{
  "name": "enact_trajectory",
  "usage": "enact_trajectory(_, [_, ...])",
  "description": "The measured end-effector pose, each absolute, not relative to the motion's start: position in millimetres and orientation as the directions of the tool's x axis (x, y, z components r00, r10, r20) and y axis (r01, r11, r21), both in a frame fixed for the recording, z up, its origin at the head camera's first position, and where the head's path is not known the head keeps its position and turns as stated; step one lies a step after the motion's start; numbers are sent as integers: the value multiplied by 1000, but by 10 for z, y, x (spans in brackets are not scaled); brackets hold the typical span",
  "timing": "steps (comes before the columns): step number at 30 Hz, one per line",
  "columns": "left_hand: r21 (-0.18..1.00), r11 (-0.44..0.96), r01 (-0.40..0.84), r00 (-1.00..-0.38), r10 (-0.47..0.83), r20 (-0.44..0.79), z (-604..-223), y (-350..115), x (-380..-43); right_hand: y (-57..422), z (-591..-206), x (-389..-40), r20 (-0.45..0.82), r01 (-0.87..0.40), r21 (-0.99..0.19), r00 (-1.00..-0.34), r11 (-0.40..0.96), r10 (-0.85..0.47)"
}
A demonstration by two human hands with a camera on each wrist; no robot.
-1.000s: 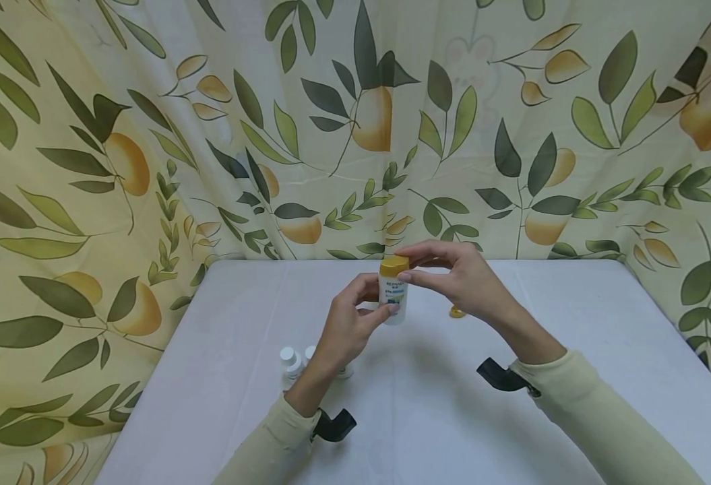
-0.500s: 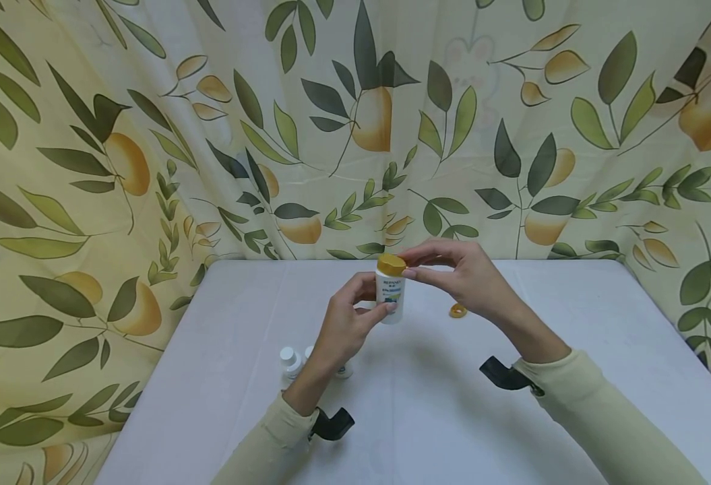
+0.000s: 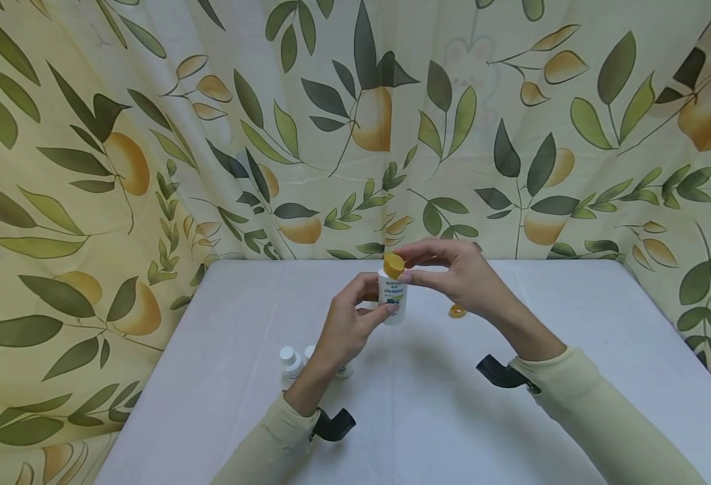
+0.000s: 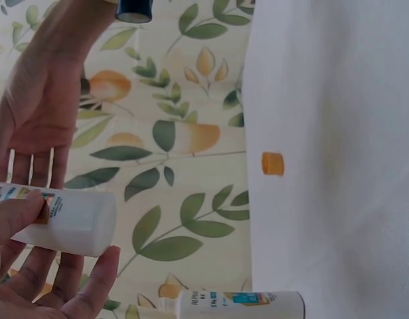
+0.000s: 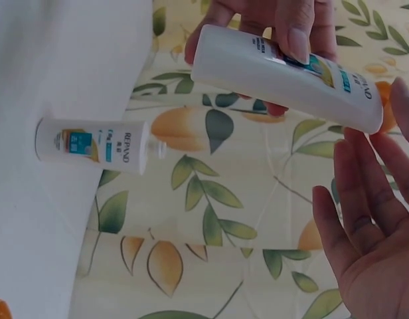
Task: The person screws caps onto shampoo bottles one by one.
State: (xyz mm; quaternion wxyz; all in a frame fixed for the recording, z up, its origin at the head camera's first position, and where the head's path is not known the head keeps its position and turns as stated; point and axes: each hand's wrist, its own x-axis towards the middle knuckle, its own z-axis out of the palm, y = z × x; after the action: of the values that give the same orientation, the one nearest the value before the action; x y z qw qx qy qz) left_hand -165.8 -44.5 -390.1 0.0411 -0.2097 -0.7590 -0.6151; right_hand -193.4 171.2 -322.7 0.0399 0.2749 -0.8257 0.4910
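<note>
My left hand (image 3: 346, 323) grips a white plastic bottle (image 3: 393, 306) with a printed label, thumb across its front. The bottle stands nearly upright over the far part of the table. At its top, my right hand (image 3: 461, 276) pinches a yellow-orange cap (image 3: 394, 265) between thumb and fingers. The cap sits tilted at the bottle's mouth in the head view. In the right wrist view the cap (image 5: 386, 109) shows only as an orange sliver behind the bottle's end (image 5: 291, 76).
A second yellow-orange cap (image 3: 457, 311) lies on the white table (image 3: 452, 431) below my right hand. Left of my left forearm stand white bottles (image 3: 291, 364), partly hidden by it. One labelled bottle (image 5: 105, 146) shows a narrow uncapped neck. A fruit-patterned curtain (image 3: 331, 135) hangs behind.
The cap in my right fingers has gone from level on the bottle's top to tilted. The bottle has shifted slightly left and back; both arms stay nearly in place.
</note>
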Motion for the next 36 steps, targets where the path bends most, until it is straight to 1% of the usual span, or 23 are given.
enact_trajectory(14, [917, 166, 363, -910, 273, 311, -3899, -416, -1645, 1656, -3268, -1937, 327, -487, -796, -846, 359, -421])
enact_trajectory(22, [916, 168, 364, -913, 256, 316, -3890, -450, -1647, 1690, -3258, -1926, 328, -488, -785, -850, 381, -413])
enact_trajectory(36, [918, 172, 358, -920, 235, 315, -3887, -473, -1652, 1752, -3240, -1943, 344, -507, -778, -838, 372, -423])
